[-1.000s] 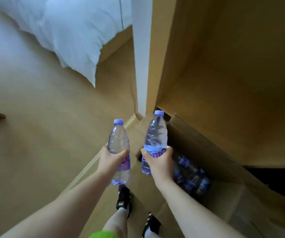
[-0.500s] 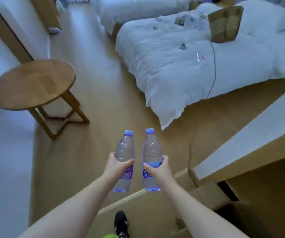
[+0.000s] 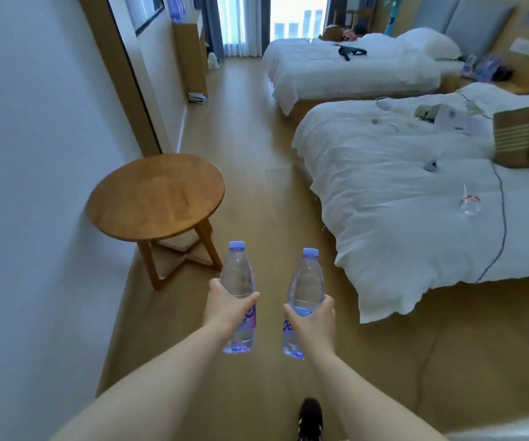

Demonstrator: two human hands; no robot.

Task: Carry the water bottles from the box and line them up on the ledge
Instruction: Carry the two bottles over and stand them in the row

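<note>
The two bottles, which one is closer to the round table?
The bottle in the left hand: that left bottle is on the side of the round wooden table, while the right bottle, in the right hand, is on the bed's side.

I see two clear plastic water bottles low in the centre of the frame, both upright with pale blue caps on and a purple-and-blue label band around the lower body. The left bottle (image 3: 237, 292) leans very slightly, cap toward the upper left; the right bottle (image 3: 305, 296) stands just beside it, apart, its cap a little lower. Both are held in the air above the wooden floor.
</note>
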